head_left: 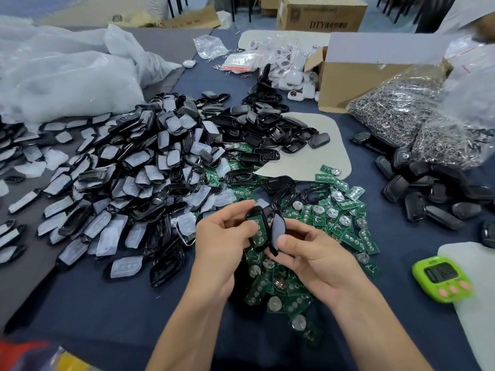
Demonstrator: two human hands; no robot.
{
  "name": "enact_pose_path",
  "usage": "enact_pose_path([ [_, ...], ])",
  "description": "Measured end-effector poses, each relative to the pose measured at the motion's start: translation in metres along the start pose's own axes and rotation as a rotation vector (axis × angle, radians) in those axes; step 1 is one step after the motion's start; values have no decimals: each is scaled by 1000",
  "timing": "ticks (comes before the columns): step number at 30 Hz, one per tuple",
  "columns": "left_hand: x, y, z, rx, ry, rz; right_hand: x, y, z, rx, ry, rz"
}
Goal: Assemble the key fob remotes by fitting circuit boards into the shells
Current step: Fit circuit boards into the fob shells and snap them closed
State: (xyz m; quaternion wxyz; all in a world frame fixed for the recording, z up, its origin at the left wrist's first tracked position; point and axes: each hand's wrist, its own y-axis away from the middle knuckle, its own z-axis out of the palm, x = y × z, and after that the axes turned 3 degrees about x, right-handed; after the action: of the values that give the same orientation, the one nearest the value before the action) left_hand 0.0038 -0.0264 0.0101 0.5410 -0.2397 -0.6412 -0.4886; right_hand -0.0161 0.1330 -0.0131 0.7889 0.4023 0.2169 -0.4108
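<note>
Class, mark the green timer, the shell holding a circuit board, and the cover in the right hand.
green timer (440,274): head view, on its dark display.
shell with circuit board (257,235): head view, on the green board.
cover (278,226): head view, on its grey face.

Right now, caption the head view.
Left hand holds black plastic shell with green circuit board inside; right hand holds black oval cover.

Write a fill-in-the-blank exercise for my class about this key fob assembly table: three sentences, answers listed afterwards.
1. The left hand holds a black plastic shell with a ____ circuit board inside it.
2. The right hand pinches a dark oval plastic cover, held just to the ____ of that shell.
3. Clear bags of metal key rings rest beside a brown ____ box.
Answers: green; right; cardboard.
</note>
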Motion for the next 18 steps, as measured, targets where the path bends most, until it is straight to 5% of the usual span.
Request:
enact_pose_path([
  [6, -1, -3, -5, 57, 34, 25, 0, 3, 2, 47, 130, -46],
  [13, -7, -5, -1, 141, -101, 99, 3, 8, 20, 126, 604, -316],
  [18, -9, -3, 0, 74, -134, 169, 5, 5, 25, 231, 786, -341],
])
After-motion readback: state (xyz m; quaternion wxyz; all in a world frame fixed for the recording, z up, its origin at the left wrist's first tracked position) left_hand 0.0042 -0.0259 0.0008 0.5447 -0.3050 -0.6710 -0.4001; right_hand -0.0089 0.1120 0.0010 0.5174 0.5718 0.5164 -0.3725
